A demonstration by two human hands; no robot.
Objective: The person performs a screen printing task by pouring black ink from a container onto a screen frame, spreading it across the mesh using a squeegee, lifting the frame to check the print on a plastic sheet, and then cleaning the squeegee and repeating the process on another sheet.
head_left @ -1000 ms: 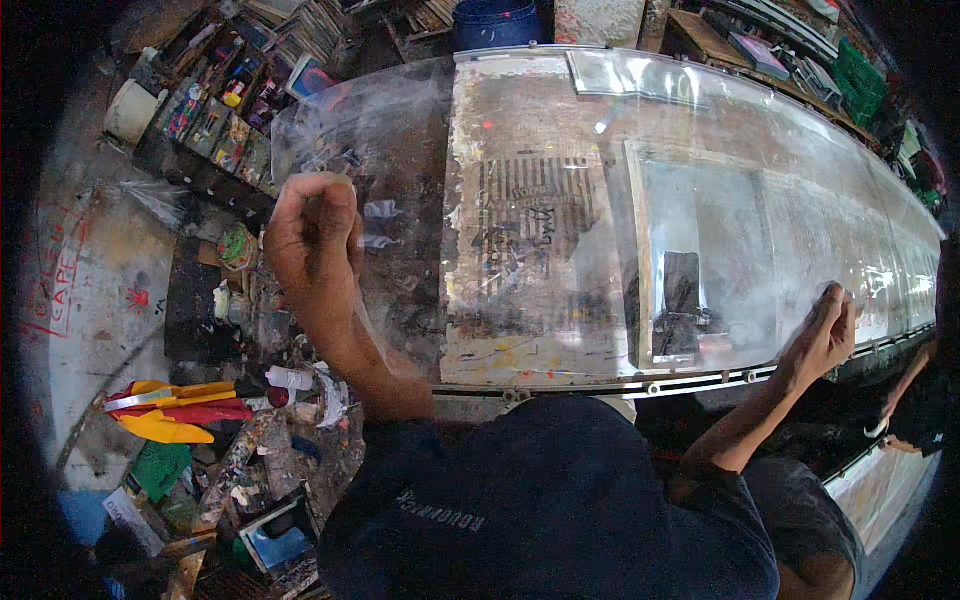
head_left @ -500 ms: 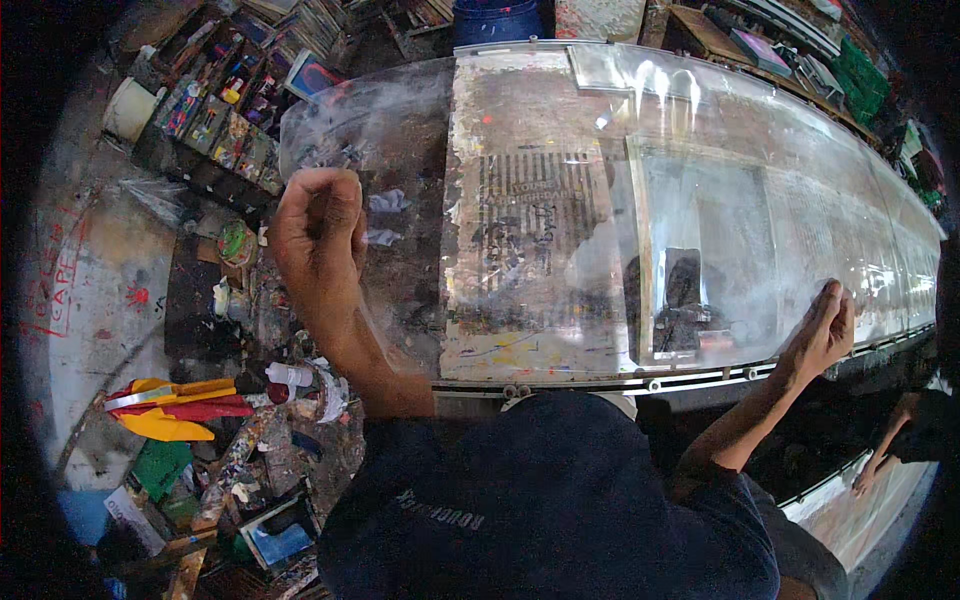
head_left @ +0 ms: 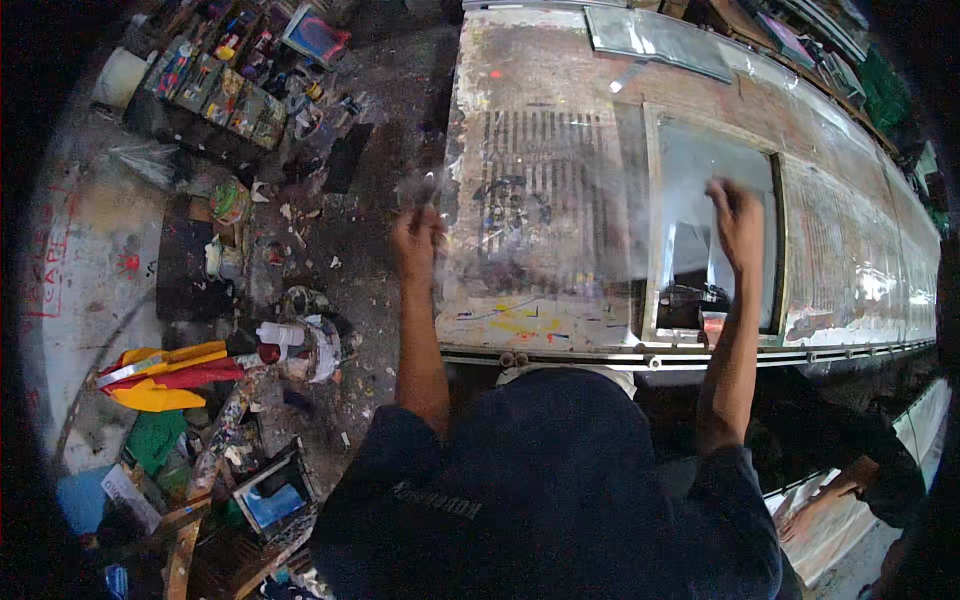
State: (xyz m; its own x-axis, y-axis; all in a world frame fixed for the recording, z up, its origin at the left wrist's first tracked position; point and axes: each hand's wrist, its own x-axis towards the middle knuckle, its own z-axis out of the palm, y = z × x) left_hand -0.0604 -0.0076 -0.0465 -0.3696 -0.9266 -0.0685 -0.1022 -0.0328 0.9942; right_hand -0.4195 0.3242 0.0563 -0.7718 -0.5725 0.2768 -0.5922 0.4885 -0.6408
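A large clear plastic sheet (head_left: 600, 215), smeared by motion and hard to trace, hangs between my hands above a long paint-stained table (head_left: 560, 330). At the table's left edge my left hand (head_left: 418, 240) is closed on it, its fingers somewhat blurred. My right hand (head_left: 738, 220) pinches the sheet's other side, over a wooden-rimmed screen frame (head_left: 650, 200) with a grey panel. Dark shapes or reflections show inside that frame. A small red and white object (head_left: 713, 325) sits at its near edge, beside my right forearm.
A glassy rectangular pane (head_left: 660, 42) lies at the table's far side. A metal rail (head_left: 580, 362) runs along the near edge. Paint containers (head_left: 225, 100), a yellow and red cloth (head_left: 175, 370) and litter crowd the left. Another person's hand (head_left: 805, 515) works at the lower right.
My right hand has moved left and away from me, and my left hand right, bringing them closer together. The sheet, spread wide across the table before, is now gathered inward and blurred.
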